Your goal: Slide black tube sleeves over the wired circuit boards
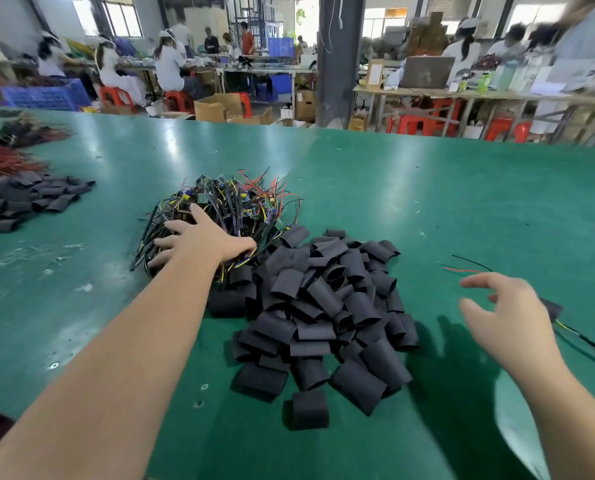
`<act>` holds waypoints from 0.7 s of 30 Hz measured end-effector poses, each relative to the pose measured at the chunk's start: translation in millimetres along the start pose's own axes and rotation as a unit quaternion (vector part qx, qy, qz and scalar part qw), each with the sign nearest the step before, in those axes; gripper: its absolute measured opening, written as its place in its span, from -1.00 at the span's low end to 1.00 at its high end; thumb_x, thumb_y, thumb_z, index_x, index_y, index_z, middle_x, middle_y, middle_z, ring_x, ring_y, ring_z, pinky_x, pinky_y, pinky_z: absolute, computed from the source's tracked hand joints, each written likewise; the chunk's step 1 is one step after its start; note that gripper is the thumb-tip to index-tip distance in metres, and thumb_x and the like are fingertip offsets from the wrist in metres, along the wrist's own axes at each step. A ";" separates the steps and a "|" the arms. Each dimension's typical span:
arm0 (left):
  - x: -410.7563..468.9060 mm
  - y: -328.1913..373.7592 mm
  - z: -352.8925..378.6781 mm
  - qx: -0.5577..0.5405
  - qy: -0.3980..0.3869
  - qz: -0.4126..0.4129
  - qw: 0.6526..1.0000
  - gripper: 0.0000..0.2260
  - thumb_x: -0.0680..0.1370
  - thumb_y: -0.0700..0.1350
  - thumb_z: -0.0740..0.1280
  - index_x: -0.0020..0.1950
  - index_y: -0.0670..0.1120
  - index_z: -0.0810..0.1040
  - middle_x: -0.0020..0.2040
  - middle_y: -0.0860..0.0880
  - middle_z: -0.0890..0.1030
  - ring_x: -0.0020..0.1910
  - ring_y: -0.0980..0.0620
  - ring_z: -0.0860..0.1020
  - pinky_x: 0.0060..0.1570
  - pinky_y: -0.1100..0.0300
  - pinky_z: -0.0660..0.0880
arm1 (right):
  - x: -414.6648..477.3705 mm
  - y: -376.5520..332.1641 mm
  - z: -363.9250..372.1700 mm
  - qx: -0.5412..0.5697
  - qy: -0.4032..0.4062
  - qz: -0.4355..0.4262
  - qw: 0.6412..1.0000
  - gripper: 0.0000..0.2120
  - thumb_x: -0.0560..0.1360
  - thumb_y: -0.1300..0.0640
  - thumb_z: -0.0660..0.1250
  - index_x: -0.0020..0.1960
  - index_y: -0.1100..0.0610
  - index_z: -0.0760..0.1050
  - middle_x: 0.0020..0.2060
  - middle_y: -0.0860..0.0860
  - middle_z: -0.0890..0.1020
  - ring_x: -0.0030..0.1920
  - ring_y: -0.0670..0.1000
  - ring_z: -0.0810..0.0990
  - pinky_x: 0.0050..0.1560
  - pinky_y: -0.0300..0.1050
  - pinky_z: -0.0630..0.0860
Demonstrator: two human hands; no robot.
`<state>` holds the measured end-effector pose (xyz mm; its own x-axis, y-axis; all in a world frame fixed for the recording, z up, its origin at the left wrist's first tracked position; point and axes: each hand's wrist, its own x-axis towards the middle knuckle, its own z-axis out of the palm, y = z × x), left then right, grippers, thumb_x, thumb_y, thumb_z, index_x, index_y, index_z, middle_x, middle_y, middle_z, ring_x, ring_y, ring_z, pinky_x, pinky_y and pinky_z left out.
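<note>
No writing, label or number anywhere in view is sharp enough to read.

Two bare forearms (uncovered to the frame's edge), left hand and right hand likewise bare

On the table, a heap of wired circuit boards lay at the middle, the left hand resting on its near left side. A heap of tube sleeves touched it on the near right. Farther right hovered the right hand, partly hiding a sleeved board. A second sleeve heap lay far left, with wire bundles behind it.
</note>
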<state>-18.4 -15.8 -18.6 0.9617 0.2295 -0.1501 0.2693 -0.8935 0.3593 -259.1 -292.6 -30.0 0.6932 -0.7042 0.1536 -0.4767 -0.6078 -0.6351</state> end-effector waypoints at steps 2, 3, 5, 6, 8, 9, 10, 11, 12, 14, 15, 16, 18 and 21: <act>5.2 -0.5 8.7 0.011 -0.025 0.011 1.000 0.22 0.20 0.37 0.45 0.53 -0.02 -0.29 0.51 -0.33 0.04 0.46 -0.38 0.10 0.33 -0.37 0.16 | -5.8 -1.4 6.6 0.009 -0.017 -0.004 1.000 -0.78 0.44 0.22 0.33 0.05 0.01 0.55 0.13 0.17 0.53 0.11 0.16 0.53 0.14 0.18 0.47; 6.9 -0.5 12.1 0.012 -0.027 0.012 0.999 0.23 0.19 0.38 0.44 0.53 -0.03 -0.30 0.50 -0.31 0.09 0.45 -0.37 0.13 0.33 -0.37 0.17 | -7.1 -0.5 9.5 0.004 -0.024 -0.007 1.000 -0.79 0.45 0.23 0.33 0.05 0.01 0.55 0.13 0.15 0.54 0.11 0.16 0.53 0.16 0.17 0.46; 7.6 -0.4 16.3 0.026 -0.025 0.009 0.999 0.25 0.19 0.43 0.42 0.52 -0.01 -0.34 0.51 -0.29 0.10 0.45 -0.39 0.14 0.32 -0.40 0.14 | -7.1 2.4 13.7 0.001 -0.035 -0.008 0.999 -0.79 0.46 0.24 0.32 0.05 0.02 0.55 0.12 0.13 0.55 0.08 0.16 0.53 0.20 0.14 0.43; 6.5 -1.0 18.1 0.037 -0.020 0.009 0.999 0.24 0.19 0.46 0.40 0.52 0.01 -0.35 0.51 -0.29 0.08 0.44 -0.41 0.14 0.30 -0.42 0.15 | -7.5 3.2 15.0 0.005 -0.041 -0.005 0.999 -0.78 0.46 0.25 0.31 0.06 0.02 0.55 0.12 0.12 0.55 0.07 0.16 0.53 0.20 0.12 0.42; 3.8 -3.6 22.0 0.052 -0.005 0.019 0.998 0.16 0.22 0.49 0.35 0.53 0.08 -0.30 0.48 -0.30 0.08 0.40 -0.43 0.16 0.27 -0.41 0.21 | -10.7 2.4 18.1 0.006 -0.042 -0.020 0.999 -0.75 0.46 0.27 0.30 0.08 0.04 0.54 0.11 0.10 0.55 0.07 0.16 0.53 0.18 0.06 0.42; 2.6 -4.6 23.5 0.051 0.006 0.027 0.998 0.08 0.26 0.48 0.33 0.53 0.12 -0.22 0.46 -0.29 0.11 0.38 -0.43 0.18 0.24 -0.39 0.25 | -14.4 -0.6 19.6 0.007 -0.033 -0.048 0.998 -0.74 0.46 0.29 0.31 0.09 0.05 0.54 0.09 0.08 0.56 0.07 0.15 0.53 0.14 -0.02 0.41; 2.1 -5.9 25.0 0.047 0.018 0.036 0.998 -0.04 0.32 0.45 0.31 0.52 0.14 -0.12 0.43 -0.27 0.14 0.35 -0.42 0.19 0.20 -0.37 0.30 | -19.7 -6.2 21.0 0.010 -0.018 -0.090 0.996 -0.73 0.44 0.31 0.33 0.09 0.07 0.55 0.04 0.05 0.55 0.07 0.14 0.54 0.08 -0.11 0.37; 1.9 -7.0 26.1 0.042 0.031 0.046 0.998 -0.18 0.37 0.41 0.29 0.48 0.15 -0.01 0.40 -0.25 0.18 0.32 -0.40 0.21 0.14 -0.35 0.32 | -26.1 -14.8 22.2 0.015 -0.005 -0.142 0.990 -0.72 0.43 0.33 0.34 0.08 0.08 0.56 -0.01 0.00 0.53 0.05 0.12 0.54 0.03 -0.19 0.31; 1.9 -8.8 27.3 0.037 0.045 0.055 0.997 -0.32 0.43 0.37 0.27 0.42 0.14 0.09 0.37 -0.25 0.23 0.29 -0.37 0.22 0.08 -0.32 0.35 | -33.8 -25.4 23.9 0.019 -0.003 -0.198 0.980 -0.72 0.42 0.35 0.36 0.07 0.08 0.57 -0.05 -0.03 0.52 0.04 0.10 0.55 0.02 -0.23 0.29; 3.1 -14.9 31.1 0.026 0.070 0.070 0.995 -0.54 0.51 0.29 0.20 0.29 0.10 0.18 0.29 -0.23 0.34 0.26 -0.32 0.23 -0.05 -0.21 0.36 | -52.3 -45.7 31.4 0.025 -0.038 -0.298 0.954 -0.73 0.42 0.32 0.37 0.06 0.08 0.58 -0.04 -0.04 0.55 0.03 0.09 0.55 0.07 -0.16 0.38; 4.4 -18.9 33.5 0.023 0.080 0.078 0.993 -0.61 0.54 0.26 0.17 0.22 0.07 0.20 0.25 -0.23 0.40 0.27 -0.30 0.22 -0.11 -0.16 0.32 | -61.8 -53.9 36.8 0.022 -0.062 -0.334 0.940 -0.75 0.43 0.26 0.35 0.08 0.06 0.57 -0.01 -0.03 0.56 0.04 0.10 0.55 0.09 -0.04 0.44; 5.6 -22.8 35.7 0.020 0.088 0.086 0.992 -0.67 0.57 0.24 0.14 0.15 0.05 0.20 0.20 -0.23 0.44 0.27 -0.29 0.21 -0.14 -0.13 0.29 | -71.2 -60.9 42.7 0.013 -0.080 -0.363 0.928 -0.76 0.45 0.18 0.33 0.10 0.02 0.56 0.02 -0.04 0.56 0.06 0.10 0.54 0.07 0.04 0.48; 6.7 -30.1 38.7 0.016 0.096 0.105 0.990 -0.73 0.60 0.20 0.11 0.02 0.03 0.15 0.10 -0.23 0.51 0.26 -0.28 0.22 -0.14 -0.10 0.27 | -87.8 -70.5 55.8 -0.026 -0.121 -0.403 0.907 -0.72 0.48 -0.05 0.24 0.18 -0.09 0.49 0.15 -0.07 0.51 0.18 0.08 0.48 0.10 0.06 0.44; 6.1 -40.1 40.4 0.013 0.109 0.132 0.985 -0.74 0.62 0.16 0.11 -0.02 0.00 0.14 0.01 -0.22 0.53 0.22 -0.27 0.26 -0.13 -0.07 0.29 | -99.8 -72.8 76.4 -0.114 -0.223 -0.414 0.875 -0.53 0.48 -0.30 0.14 0.37 -0.28 0.22 0.47 -0.09 0.19 0.48 0.06 0.07 0.36 0.13 0.15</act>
<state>-25.4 5.9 -71.1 0.9872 0.0628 0.1468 0.0100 -0.9419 0.3358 -252.3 -150.1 -56.9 0.9699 0.1946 0.1465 0.2285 -0.9352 -0.2705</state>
